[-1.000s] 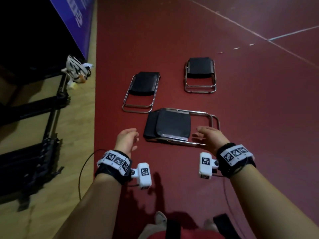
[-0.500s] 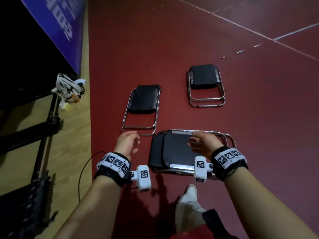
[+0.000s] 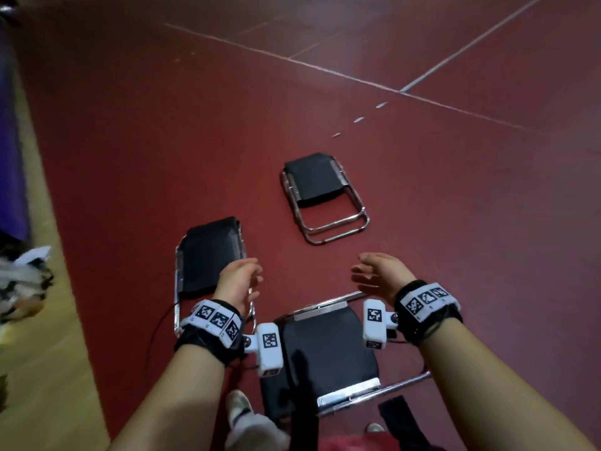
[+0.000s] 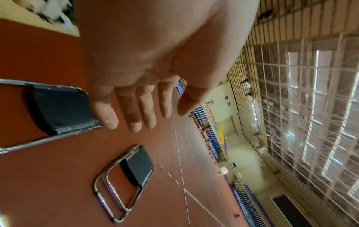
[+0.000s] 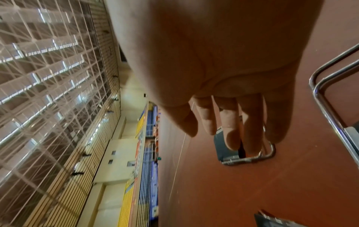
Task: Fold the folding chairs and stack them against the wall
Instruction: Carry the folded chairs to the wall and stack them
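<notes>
Three folded folding chairs lie flat on the red floor [image 3: 455, 222]. The nearest chair [image 3: 328, 349] sits at the bottom centre of the head view, between my forearms, its black seat up and chrome frame showing at its upper and lower edges. The left chair [image 3: 208, 252] lies in the middle left of the frame, partly behind my left hand [image 3: 239, 281]. The far chair [image 3: 312, 180] lies just above centre, apart from the other two.

Both my hands hover above the floor and hold nothing. My left hand has its fingers [image 4: 134, 113] spread straight and loose. My right hand [image 3: 380, 273] is also relaxed, fingers [image 5: 231, 129] apart and slightly bent, above the top rail of the nearest chair without touching it. A wooden strip [image 3: 48, 369] runs down the left edge.
</notes>
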Action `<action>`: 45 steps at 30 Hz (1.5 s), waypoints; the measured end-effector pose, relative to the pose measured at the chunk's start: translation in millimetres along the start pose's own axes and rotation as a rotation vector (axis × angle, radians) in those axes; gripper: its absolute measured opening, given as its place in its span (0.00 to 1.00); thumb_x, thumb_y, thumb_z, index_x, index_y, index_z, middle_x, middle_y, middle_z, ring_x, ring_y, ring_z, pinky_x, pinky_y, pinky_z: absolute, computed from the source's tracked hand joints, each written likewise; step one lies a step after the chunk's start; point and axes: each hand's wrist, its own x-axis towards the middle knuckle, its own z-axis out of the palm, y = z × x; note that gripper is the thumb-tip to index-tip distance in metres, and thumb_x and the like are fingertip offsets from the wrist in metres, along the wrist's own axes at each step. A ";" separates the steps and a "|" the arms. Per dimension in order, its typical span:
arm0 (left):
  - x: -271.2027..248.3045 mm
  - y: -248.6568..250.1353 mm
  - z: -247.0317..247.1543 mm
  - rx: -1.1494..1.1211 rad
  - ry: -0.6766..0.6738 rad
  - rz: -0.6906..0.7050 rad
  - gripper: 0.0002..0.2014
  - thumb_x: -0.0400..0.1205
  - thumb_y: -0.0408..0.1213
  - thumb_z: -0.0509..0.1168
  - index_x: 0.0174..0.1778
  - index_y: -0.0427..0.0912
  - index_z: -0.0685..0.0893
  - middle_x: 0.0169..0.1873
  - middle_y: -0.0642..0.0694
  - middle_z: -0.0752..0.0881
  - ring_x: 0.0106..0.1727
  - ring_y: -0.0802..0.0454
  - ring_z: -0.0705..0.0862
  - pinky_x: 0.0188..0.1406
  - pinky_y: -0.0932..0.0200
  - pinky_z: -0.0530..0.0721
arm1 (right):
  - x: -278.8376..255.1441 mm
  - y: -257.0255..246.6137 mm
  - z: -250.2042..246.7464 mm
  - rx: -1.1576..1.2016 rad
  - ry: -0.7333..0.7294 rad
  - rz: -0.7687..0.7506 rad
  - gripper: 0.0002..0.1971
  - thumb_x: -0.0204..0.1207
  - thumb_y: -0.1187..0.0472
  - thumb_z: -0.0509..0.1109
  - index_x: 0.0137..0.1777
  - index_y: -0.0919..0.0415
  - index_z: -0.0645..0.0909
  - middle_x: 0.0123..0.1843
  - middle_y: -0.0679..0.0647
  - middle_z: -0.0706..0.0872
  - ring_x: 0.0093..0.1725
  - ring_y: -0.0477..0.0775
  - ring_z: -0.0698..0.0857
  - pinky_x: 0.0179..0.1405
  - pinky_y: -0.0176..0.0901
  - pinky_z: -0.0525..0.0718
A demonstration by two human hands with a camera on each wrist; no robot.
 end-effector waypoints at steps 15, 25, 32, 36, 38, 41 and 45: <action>207.2 63.6 -3.2 0.395 -0.647 0.030 0.09 0.84 0.29 0.63 0.53 0.46 0.84 0.41 0.46 0.85 0.41 0.52 0.82 0.37 0.56 0.76 | 2.5 50.6 128.2 0.449 0.625 -0.018 0.03 0.83 0.62 0.66 0.52 0.56 0.81 0.41 0.57 0.87 0.37 0.57 0.87 0.42 0.47 0.82; 222.0 -15.1 -54.1 0.568 -0.735 0.019 0.09 0.84 0.30 0.62 0.54 0.46 0.84 0.42 0.46 0.86 0.45 0.50 0.83 0.41 0.56 0.73 | -17.0 180.7 171.6 0.729 0.736 0.065 0.08 0.83 0.60 0.66 0.59 0.58 0.78 0.47 0.60 0.87 0.42 0.59 0.87 0.42 0.49 0.83; 241.2 -121.2 -84.6 0.720 -0.740 -0.064 0.08 0.84 0.28 0.61 0.47 0.45 0.83 0.36 0.47 0.84 0.35 0.53 0.81 0.27 0.64 0.72 | 4.8 301.2 207.1 0.834 0.742 0.191 0.03 0.83 0.60 0.65 0.53 0.58 0.77 0.44 0.59 0.86 0.40 0.59 0.86 0.40 0.47 0.81; 276.7 -186.8 -92.5 0.778 -0.749 -0.147 0.08 0.83 0.29 0.63 0.51 0.44 0.85 0.40 0.45 0.86 0.41 0.50 0.82 0.36 0.57 0.71 | 37.0 365.3 221.8 0.894 0.788 0.249 0.03 0.85 0.60 0.64 0.50 0.57 0.76 0.42 0.58 0.85 0.40 0.58 0.85 0.39 0.48 0.81; 305.4 -227.2 -95.5 0.814 -0.758 -0.187 0.10 0.82 0.31 0.64 0.56 0.42 0.86 0.43 0.43 0.85 0.45 0.47 0.83 0.37 0.56 0.70 | 61.8 400.9 230.0 0.924 0.808 0.271 0.02 0.84 0.59 0.64 0.51 0.56 0.77 0.43 0.58 0.85 0.39 0.57 0.85 0.40 0.47 0.81; 355.3 -291.2 -97.1 0.889 -0.750 -0.242 0.06 0.81 0.33 0.64 0.49 0.46 0.85 0.41 0.45 0.86 0.46 0.48 0.84 0.34 0.59 0.70 | 109.8 458.0 244.0 0.952 0.841 0.294 0.06 0.85 0.61 0.63 0.59 0.55 0.75 0.41 0.58 0.84 0.37 0.56 0.84 0.38 0.45 0.79; 417.8 -389.1 -90.6 0.930 -0.714 -0.304 0.03 0.79 0.35 0.65 0.44 0.46 0.83 0.40 0.45 0.85 0.44 0.46 0.82 0.33 0.59 0.72 | 182.9 538.5 255.2 0.967 0.896 0.312 0.13 0.84 0.65 0.64 0.64 0.50 0.70 0.39 0.60 0.83 0.35 0.59 0.83 0.36 0.47 0.79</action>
